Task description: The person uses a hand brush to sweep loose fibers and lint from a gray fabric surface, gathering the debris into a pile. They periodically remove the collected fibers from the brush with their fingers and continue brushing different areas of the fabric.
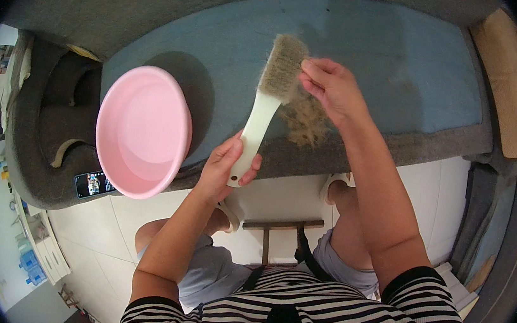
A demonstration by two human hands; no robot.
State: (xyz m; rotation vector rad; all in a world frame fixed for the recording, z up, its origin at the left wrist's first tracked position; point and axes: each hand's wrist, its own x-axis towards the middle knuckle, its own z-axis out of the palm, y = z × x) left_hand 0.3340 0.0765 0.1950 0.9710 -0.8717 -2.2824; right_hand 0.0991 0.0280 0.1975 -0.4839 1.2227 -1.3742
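My left hand (227, 165) grips the white plastic handle of a brush (263, 119) near its hanging hole. The brush head points away from me, and matted greyish-brown hair or fibre covers its bristles (286, 66). At the right edge of that head, my right hand (327, 85) pinches with thumb and fingers; a bit of fibre seems to be between the fingertips, too small to tell for sure. Below the brush head a loose clump of brown fibre (308, 121) lies on the front part of the blue sofa seat (372, 45).
A pink plastic basin (147, 134) stands at the left on the sofa, partly over a smartphone (91, 184) on the grey armrest (29, 154). At the right is a beige cushion (506, 89). A wooden frame (282, 225) is between my legs above the tiled floor.
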